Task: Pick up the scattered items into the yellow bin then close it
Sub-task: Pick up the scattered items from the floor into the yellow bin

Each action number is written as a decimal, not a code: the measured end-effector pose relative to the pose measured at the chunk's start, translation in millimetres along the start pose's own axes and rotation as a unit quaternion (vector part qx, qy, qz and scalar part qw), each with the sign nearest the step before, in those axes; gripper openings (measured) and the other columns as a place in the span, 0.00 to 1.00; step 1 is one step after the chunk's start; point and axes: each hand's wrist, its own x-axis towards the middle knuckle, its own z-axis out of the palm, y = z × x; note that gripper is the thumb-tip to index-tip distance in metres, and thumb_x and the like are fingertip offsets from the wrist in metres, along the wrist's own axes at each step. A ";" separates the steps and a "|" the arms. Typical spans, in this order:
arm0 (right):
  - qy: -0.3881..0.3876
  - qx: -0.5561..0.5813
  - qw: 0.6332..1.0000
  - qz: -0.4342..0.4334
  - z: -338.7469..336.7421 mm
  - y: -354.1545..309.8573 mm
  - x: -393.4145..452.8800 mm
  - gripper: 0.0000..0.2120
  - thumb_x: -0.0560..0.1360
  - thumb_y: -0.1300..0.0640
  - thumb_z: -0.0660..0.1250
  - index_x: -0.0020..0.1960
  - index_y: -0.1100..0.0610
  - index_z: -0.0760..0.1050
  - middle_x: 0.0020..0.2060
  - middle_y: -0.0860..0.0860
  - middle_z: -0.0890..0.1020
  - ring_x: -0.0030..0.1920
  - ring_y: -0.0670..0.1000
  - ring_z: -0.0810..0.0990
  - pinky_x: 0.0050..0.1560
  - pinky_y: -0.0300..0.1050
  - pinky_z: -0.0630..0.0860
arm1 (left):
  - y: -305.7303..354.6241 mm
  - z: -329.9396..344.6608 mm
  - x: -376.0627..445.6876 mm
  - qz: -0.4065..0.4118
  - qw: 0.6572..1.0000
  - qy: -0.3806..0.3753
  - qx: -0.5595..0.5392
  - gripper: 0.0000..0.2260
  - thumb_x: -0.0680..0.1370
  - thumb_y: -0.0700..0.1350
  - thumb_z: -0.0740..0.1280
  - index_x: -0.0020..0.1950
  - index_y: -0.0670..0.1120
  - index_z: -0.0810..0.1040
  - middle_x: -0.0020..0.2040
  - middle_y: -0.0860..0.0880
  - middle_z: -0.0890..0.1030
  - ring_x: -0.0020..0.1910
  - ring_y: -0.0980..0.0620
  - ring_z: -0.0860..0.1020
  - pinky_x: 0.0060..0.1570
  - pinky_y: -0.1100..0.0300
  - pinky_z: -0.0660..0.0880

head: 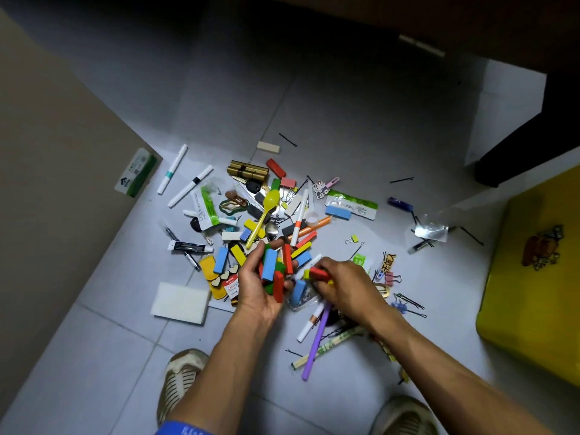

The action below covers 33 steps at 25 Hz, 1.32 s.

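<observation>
A heap of scattered items (273, 215) lies on the grey tiled floor: coloured wooden blocks, white markers, a yellow spoon (265, 211), clips, hairpins, packets. My left hand (260, 287), palm up, holds a bundle of coloured blocks (274, 271), blue, red and green. Just right of it, my right hand (342, 285) pinches a red block (318, 273) low over the heap. The yellow bin (533, 277) stands at the right edge, its lid with a printed picture lying shut on top.
A white foam pad (180, 302) lies left of my hands. A green and white box (136, 172) leans at a beige wall on the left. A purple straw (317, 340) and wrapped chopsticks lie under my right forearm. My shoes (180, 381) are at the bottom. Dark furniture stands top right.
</observation>
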 end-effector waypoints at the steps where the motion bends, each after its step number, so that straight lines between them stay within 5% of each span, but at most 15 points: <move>1: 0.018 0.116 0.992 0.049 -6.7 0.2 -4.6 0.05 0.75 0.49 0.70 0.48 0.49 0.78 0.38 0.43 0.81 0.38 0.44 0.79 0.36 0.36 0.71 | -0.4 3.3 -2.5 0.006 1.000 -0.004 0.003 0.15 0.75 0.54 0.66 0.47 0.44 0.85 0.39 0.41 0.81 0.34 0.46 0.80 0.20 0.64 0.71; 3: 0.045 0.379 0.913 0.145 -24.8 -5.2 -17.0 0.07 0.73 0.48 0.73 0.44 0.51 0.80 0.36 0.46 0.83 0.34 0.43 0.79 0.35 0.36 0.75 | -3.3 18.1 -12.8 0.005 1.000 -0.026 0.017 0.15 0.76 0.54 0.65 0.46 0.45 0.85 0.39 0.41 0.82 0.34 0.47 0.81 0.20 0.64 0.70; 5: 0.058 0.586 0.788 0.181 -48.7 -15.3 -33.4 0.08 0.71 0.53 0.74 0.44 0.56 0.79 0.35 0.55 0.82 0.30 0.49 0.79 0.32 0.43 0.78 | -11.4 44.1 -29.4 -0.008 0.998 -0.058 0.030 0.15 0.75 0.54 0.66 0.46 0.44 0.84 0.42 0.42 0.83 0.34 0.47 0.81 0.21 0.64 0.70; 8: 0.128 0.725 0.658 0.159 -100.0 -27.5 -73.5 0.08 0.69 0.56 0.72 0.45 0.59 0.78 0.34 0.55 0.81 0.31 0.48 0.79 0.27 0.41 0.75 | -34.1 102.3 -67.3 -0.022 0.990 -0.123 0.059 0.12 0.76 0.52 0.65 0.45 0.45 0.82 0.39 0.44 0.82 0.31 0.49 0.79 0.20 0.66 0.66; 15: 0.380 0.741 0.534 0.148 -220.7 21.1 -199.5 0.04 0.74 0.62 0.64 0.46 0.60 0.76 0.39 0.58 0.79 0.30 0.51 0.78 0.23 0.39 0.72 | -153.4 268.4 -163.7 -0.044 0.956 -0.199 0.212 0.11 0.77 0.49 0.67 0.48 0.42 0.81 0.37 0.43 0.81 0.32 0.45 0.78 0.23 0.63 0.71; 17: 0.407 0.697 0.553 0.209 -240.1 43.8 -226.0 0.08 0.73 0.60 0.66 0.50 0.61 0.78 0.44 0.61 0.82 0.34 0.57 0.81 0.31 0.44 0.78 | -183.6 289.1 -179.7 -0.062 0.943 -0.198 0.262 0.11 0.76 0.49 0.67 0.47 0.42 0.82 0.37 0.42 0.81 0.32 0.45 0.78 0.28 0.59 0.74; 19: 0.395 0.668 0.578 0.251 -251.0 68.6 -247.4 0.15 0.75 0.52 0.66 0.56 0.60 0.79 0.52 0.59 0.83 0.46 0.57 0.82 0.49 0.53 0.80 | -200.6 295.1 -186.0 -0.102 0.919 -0.230 0.303 0.17 0.79 0.52 0.61 0.50 0.40 0.82 0.39 0.39 0.81 0.34 0.48 0.79 0.35 0.59 0.75; 21: 0.373 0.670 0.587 0.260 -252.3 88.1 -258.1 0.25 0.79 0.45 0.60 0.70 0.59 0.71 0.67 0.57 0.75 0.67 0.55 0.73 0.70 0.56 0.63 | -204.3 290.4 -179.0 -0.095 0.915 -0.247 0.304 0.22 0.82 0.53 0.56 0.57 0.36 0.79 0.46 0.35 0.81 0.41 0.54 0.81 0.43 0.61 0.76; 23: 0.381 0.681 0.579 0.235 -246.7 94.2 -256.7 0.29 0.81 0.45 0.56 0.76 0.61 0.60 0.75 0.57 0.65 0.75 0.54 0.62 0.75 0.52 0.57 | -199.1 278.0 -171.9 -0.064 0.923 -0.252 0.284 0.20 0.83 0.53 0.55 0.65 0.41 0.76 0.55 0.44 0.83 0.54 0.53 0.79 0.58 0.58 0.73; 25: 0.393 0.678 0.586 0.206 -230.4 84.5 -245.1 0.26 0.82 0.49 0.56 0.76 0.61 0.61 0.74 0.57 0.66 0.74 0.53 0.65 0.73 0.49 0.63 | -185.4 257.2 -163.2 -0.004 0.929 -0.237 0.284 0.18 0.83 0.52 0.57 0.66 0.45 0.75 0.60 0.49 0.81 0.58 0.52 0.79 0.59 0.56 0.74; 27: 0.383 0.658 0.622 0.182 -205.7 62.5 -226.3 0.20 0.82 0.52 0.57 0.71 0.60 0.70 0.68 0.54 0.75 0.66 0.50 0.75 0.64 0.44 0.72 | -162.4 224.6 -149.8 0.060 0.933 -0.185 0.302 0.12 0.82 0.51 0.60 0.59 0.47 0.79 0.54 0.48 0.84 0.53 0.51 0.82 0.53 0.55 0.78; 31: 0.278 0.587 0.741 0.170 -139.1 12.2 -189.1 0.12 0.80 0.55 0.60 0.50 0.55 0.82 0.49 0.55 0.86 0.46 0.52 0.85 0.46 0.43 0.82 | -118.3 145.3 -121.1 0.054 0.942 -0.025 0.330 0.07 0.77 0.45 0.64 0.47 0.46 0.81 0.45 0.46 0.85 0.41 0.46 0.82 0.34 0.58 0.78; 33: 0.213 0.509 0.803 0.223 -94.0 7.4 -174.5 0.11 0.79 0.56 0.61 0.45 0.55 0.82 0.44 0.57 0.85 0.37 0.52 0.83 0.37 0.44 0.81 | -107.7 102.6 -101.8 0.060 0.912 0.017 0.406 0.06 0.77 0.44 0.64 0.48 0.47 0.81 0.44 0.46 0.84 0.38 0.48 0.80 0.31 0.60 0.75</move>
